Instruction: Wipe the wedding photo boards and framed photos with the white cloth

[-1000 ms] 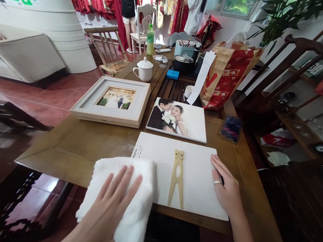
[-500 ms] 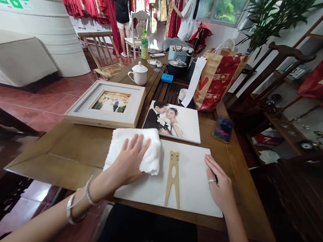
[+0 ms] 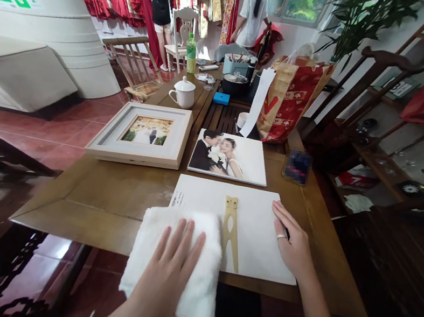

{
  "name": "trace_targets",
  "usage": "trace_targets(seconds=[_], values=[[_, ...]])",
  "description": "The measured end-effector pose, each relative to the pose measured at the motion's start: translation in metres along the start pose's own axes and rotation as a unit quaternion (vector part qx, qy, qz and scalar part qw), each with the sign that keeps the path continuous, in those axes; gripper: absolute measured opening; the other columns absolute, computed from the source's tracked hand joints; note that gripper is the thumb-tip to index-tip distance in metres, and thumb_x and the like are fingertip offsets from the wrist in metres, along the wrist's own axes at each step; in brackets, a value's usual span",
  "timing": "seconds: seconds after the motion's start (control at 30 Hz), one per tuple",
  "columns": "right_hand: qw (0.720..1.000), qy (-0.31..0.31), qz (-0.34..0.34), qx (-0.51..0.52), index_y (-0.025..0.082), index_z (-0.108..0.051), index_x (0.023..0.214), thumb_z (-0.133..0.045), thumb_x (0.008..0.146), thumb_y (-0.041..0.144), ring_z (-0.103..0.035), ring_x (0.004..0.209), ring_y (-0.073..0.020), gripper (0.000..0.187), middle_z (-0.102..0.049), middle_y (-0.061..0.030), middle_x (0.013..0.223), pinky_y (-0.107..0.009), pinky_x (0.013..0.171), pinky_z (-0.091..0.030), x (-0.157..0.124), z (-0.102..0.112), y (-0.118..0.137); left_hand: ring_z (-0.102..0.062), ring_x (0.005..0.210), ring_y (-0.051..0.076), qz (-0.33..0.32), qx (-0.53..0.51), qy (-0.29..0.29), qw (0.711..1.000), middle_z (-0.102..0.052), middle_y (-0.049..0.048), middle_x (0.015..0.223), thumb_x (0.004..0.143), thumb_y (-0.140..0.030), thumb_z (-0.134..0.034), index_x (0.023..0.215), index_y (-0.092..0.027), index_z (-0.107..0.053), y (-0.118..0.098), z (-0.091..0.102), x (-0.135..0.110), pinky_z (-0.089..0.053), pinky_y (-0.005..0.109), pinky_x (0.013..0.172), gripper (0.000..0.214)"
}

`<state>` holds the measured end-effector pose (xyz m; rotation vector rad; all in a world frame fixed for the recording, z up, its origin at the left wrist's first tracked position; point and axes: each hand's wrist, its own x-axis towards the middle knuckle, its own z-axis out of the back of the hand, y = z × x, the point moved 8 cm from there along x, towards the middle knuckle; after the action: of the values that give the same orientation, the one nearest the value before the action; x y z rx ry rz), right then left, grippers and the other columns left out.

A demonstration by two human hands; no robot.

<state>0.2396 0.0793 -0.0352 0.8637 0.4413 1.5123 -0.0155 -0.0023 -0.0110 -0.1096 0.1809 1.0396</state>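
My left hand (image 3: 172, 266) lies flat with its fingers stretched out on a folded white cloth (image 3: 147, 245). The cloth covers the near left corner of a white rectangular panel (image 3: 260, 232) and hangs past the table's front edge. A barcode shows near the panel's upper left. My right hand (image 3: 291, 238) wears a ring and rests on the panel's right edge, fingers extended. Between the hands, a flat tan two-legged piece (image 3: 230, 224) with an oval hole lies on the panel; the cloth's edge is close beside it.
Behind the panel lie a wedding photo print (image 3: 250, 160) and, to its left, a framed photo (image 3: 140, 135). Farther back are a lidded white cup (image 3: 184, 93), a green bottle (image 3: 191, 54) and a paper bag (image 3: 293, 102). Two people stand near hanging garments.
My left hand has drawn the cloth toward me and slightly right, uncovering the panel's upper left corner. My right hand stays on the right edge. The view has shifted slightly.
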Motion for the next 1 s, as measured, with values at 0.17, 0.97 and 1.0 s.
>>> trace_targets(seconds=[0.17, 0.97, 1.0], values=[[1.000, 0.000, -0.003, -0.003, 0.024, -0.054, 0.132, -0.042, 0.094, 0.030, -0.045, 0.133, -0.0220, 0.040, -0.051, -0.0047, 0.141, -0.045, 0.114, -0.033, 0.000, 0.000, 0.000, 0.002, 0.140, 0.043, 0.022, 0.018, -0.019, 0.999, -0.009, 0.0274, 0.153, 0.059, -0.032, -0.068, 0.149, -0.006, -0.015, 0.018, 0.012, 0.058, -0.007, 0.055, 0.114, 0.107], [1.000, -0.005, 0.006, 0.011, 0.026, -0.054, 0.132, -0.043, 0.094, 0.031, -0.045, 0.132, -0.0237, 0.040, -0.051, -0.0041, 0.141, -0.047, 0.113, -0.033, 0.001, 0.000, 0.002, 0.008, 0.140, 0.042, -0.001, 0.007, -0.012, 1.000, -0.005, 0.0251, 0.154, 0.058, -0.036, -0.068, 0.149, -0.008, -0.010, -0.003, 0.003, 0.042, -0.005, 0.056, 0.113, 0.112], [1.000, -0.004, 0.007, 0.012, 0.026, -0.054, 0.132, -0.043, 0.094, 0.031, -0.045, 0.132, -0.0238, 0.040, -0.051, -0.0044, 0.141, -0.047, 0.113, -0.033, 0.001, -0.001, 0.002, 0.006, 0.140, 0.042, 0.002, 0.009, -0.009, 1.000, -0.006, 0.0259, 0.154, 0.059, -0.036, -0.068, 0.149, -0.007, -0.011, 0.001, 0.008, 0.054, -0.007, 0.055, 0.113, 0.110]])
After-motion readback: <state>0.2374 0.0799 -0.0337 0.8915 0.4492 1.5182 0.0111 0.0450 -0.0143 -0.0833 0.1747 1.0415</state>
